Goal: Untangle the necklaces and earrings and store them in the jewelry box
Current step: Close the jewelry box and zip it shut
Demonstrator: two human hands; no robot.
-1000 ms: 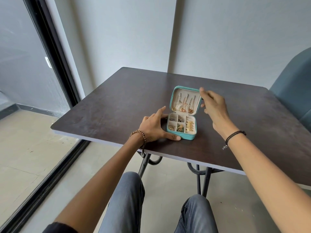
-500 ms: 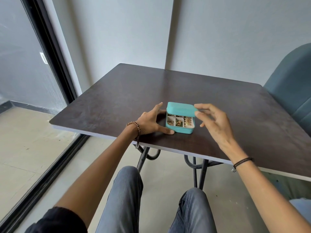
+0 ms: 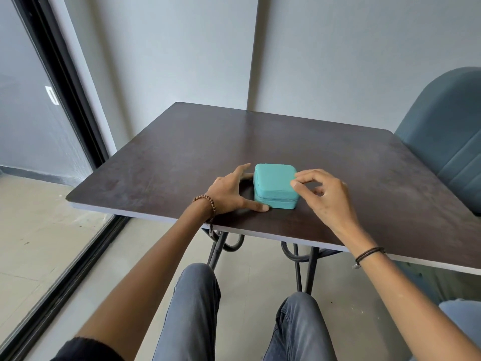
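Teal box [image 3: 274,185], lid down, at centre frame on dark table [image 3: 182,152]. Left hand [image 3: 229,194] spread against its left side, thumb tip touching the near corner, forefinger at the far one. Right hand [image 3: 325,201] curled at its right edge, thumb and forefinger tips together; whether pinching anything, cannot tell.

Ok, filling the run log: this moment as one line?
jewelry box: lid shut, on table | left hand: open, touching box's left side | right hand: curled at box's right edge, grip unclear
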